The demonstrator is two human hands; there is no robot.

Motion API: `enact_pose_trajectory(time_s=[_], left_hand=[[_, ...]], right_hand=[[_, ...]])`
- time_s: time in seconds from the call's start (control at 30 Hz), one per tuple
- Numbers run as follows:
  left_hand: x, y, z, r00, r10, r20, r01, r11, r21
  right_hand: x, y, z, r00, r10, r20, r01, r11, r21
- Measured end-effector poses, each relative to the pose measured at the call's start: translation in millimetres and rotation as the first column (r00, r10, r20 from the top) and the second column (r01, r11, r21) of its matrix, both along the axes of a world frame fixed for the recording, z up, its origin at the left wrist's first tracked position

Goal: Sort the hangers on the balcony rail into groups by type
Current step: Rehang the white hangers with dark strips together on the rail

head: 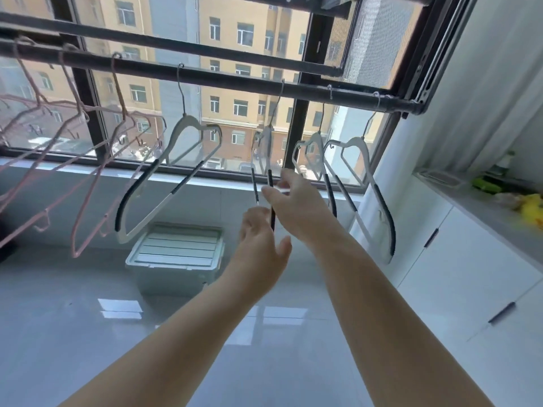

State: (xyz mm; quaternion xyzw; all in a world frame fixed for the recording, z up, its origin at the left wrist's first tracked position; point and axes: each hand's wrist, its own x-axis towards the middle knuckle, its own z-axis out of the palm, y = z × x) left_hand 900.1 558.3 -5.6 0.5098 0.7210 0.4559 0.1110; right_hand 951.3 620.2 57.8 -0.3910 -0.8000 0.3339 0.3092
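White hanger (266, 142) — edge-on, hanging down from rail (235, 79) — right hand (296, 201) at its bar, grip unclear; left hand (261, 245) open, just below.

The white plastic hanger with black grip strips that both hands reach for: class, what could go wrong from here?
1. The white plastic hanger with black grip strips hangs edge-on from the dark metal rail by a thin hook. A tug low down from the right hand or left hand might unhook it.
2. If it is slid rightward, it could tangle with the neighbouring white hanger, which hangs close by.
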Motion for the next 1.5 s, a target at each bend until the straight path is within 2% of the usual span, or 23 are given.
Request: enact_pose_trajectory(time_s=[0.07, 0.1, 0.13, 0.2, 0.27, 0.33, 0.37, 0.43, 0.47, 0.53, 0.6, 0.7, 0.73, 0.8, 0.87, 0.97, 1.07, 1.2, 1.3, 1.33, 1.4, 1.47, 1.5], left_hand=[[4.9, -5.6, 8.5, 0.991, 0.088, -0.1, -0.084, 0.996, 0.044], [7.9, -7.8, 16.6, 0.981, 0.108, -0.159, -0.087, 0.987, 0.136], [11.2, -8.0, 26.6, 0.973, 0.096, -0.21, -0.045, 0.971, 0.236], [21.4, -3.8, 48.3, 0.968, -0.017, -0.249, 0.095, 0.947, 0.306], [33.6, 8.8, 62.3, 0.977, -0.139, -0.162, 0.173, 0.959, 0.225], [41.3, 28.4, 67.0, 0.983, -0.182, -0.015, 0.183, 0.979, 0.09], [43.3, 37.4, 67.0, 0.98, -0.196, 0.036, 0.194, 0.98, 0.045], [43.4, 52.9, 67.0, 0.972, -0.224, 0.07, 0.226, 0.974, -0.019], [41.3, 59.6, 68.4, 0.971, -0.232, 0.064, 0.234, 0.971, -0.038], [36.4, 69.4, 75.2, 0.965, -0.248, 0.08, 0.254, 0.965, -0.069], [34.1, 78.2, 81.0, 0.951, -0.257, 0.175, 0.273, 0.959, -0.079], [32.1, 86.6, 76.3, 0.911, -0.229, 0.342, 0.247, 0.969, -0.008], [33.5, 86.6, 70.8, 0.907, -0.21, 0.365, 0.226, 0.974, -0.001], [40.5, 82.9, 51.7, 0.904, -0.172, 0.391, 0.184, 0.983, 0.007], [50.8, 73.6, 28.0, 0.908, -0.143, 0.393, 0.141, 0.989, 0.035], [51.5, 70.2, -8.5, 0.902, -0.124, 0.414, 0.112, 0.992, 0.053], [31.8, 70.1, -37.7, 0.976, -0.022, 0.218, 0.04, 0.996, -0.076], [-5.6, 64.4, -62.9, 0.997, 0.023, 0.08, 0.0, 0.96, -0.281], [-34.9, 51.5, -74.0, 0.986, -0.048, -0.16, -0.012, 0.935, -0.355], [-42.1, 45.3, -76.1, 0.979, -0.105, -0.173, 0.027, 0.914, -0.404], [-48.9, 31.8, -81.5, 0.964, -0.265, -0.025, 0.215, 0.829, -0.516], [-50.3, 21.5, -85.8, 0.94, -0.312, 0.142, 0.34, 0.797, -0.499], [-50.7, 18.4, -87.1, 0.938, -0.303, 0.171, 0.347, 0.805, -0.481]], right_hand=[[23.0, -0.1, 3.7, 0.989, -0.119, -0.087, 0.14, 0.947, 0.29], [34.6, 3.4, 3.1, 0.971, -0.179, -0.155, 0.225, 0.902, 0.369], [43.8, 11.6, 0.1, 0.959, -0.231, -0.162, 0.276, 0.885, 0.374], [52.8, 30.7, -12.0, 0.963, -0.265, -0.045, 0.269, 0.951, 0.154], [51.6, 40.8, -26.5, 0.983, -0.181, -0.004, 0.18, 0.979, -0.094], [46.5, 41.2, -37.2, 0.984, -0.147, -0.103, 0.134, 0.984, -0.119], [45.2, 38.1, -39.5, 0.979, -0.148, -0.138, 0.141, 0.988, -0.057], [45.8, 31.5, -40.0, 0.967, -0.112, -0.228, 0.127, 0.991, 0.049], [45.6, 30.2, -38.3, 0.953, -0.08, -0.292, 0.099, 0.994, 0.051], [43.4, 37.9, -30.0, 0.928, -0.061, -0.367, 0.059, 0.998, -0.015], [35.0, 56.1, -18.9, 0.862, -0.121, -0.492, 0.02, 0.978, -0.206], [27.0, 69.4, -16.3, 0.838, -0.177, -0.515, 0.017, 0.954, -0.3], [26.8, 66.2, -19.7, 0.847, -0.166, -0.505, -0.006, 0.947, -0.32], [33.7, 60.7, -40.6, 0.924, -0.12, -0.363, 0.003, 0.951, -0.309], [47.7, 56.9, -67.0, 0.953, -0.162, -0.256, 0.091, 0.959, -0.268], [70.2, 47.6, -98.9, 0.902, -0.28, -0.329, 0.184, 0.938, -0.293], [97.2, 40.2, -118.6, 0.852, -0.377, -0.364, 0.231, 0.894, -0.385], [145.6, 29.5, -132.4, 0.899, -0.308, -0.312, 0.183, 0.911, -0.37], [183.5, 24.5, -135.5, 0.931, -0.222, -0.291, 0.093, 0.913, -0.398], [192.5, 25.7, -135.7, 0.936, -0.208, -0.284, 0.081, 0.913, -0.4], [202.8, 31.3, -136.8, 0.94, -0.219, -0.26, 0.113, 0.923, -0.369], [203.4, 40.0, -142.7, 0.932, -0.275, -0.238, 0.196, 0.931, -0.307], [201.1, 44.9, -148.5, 0.926, -0.315, -0.208, 0.255, 0.928, -0.273]])
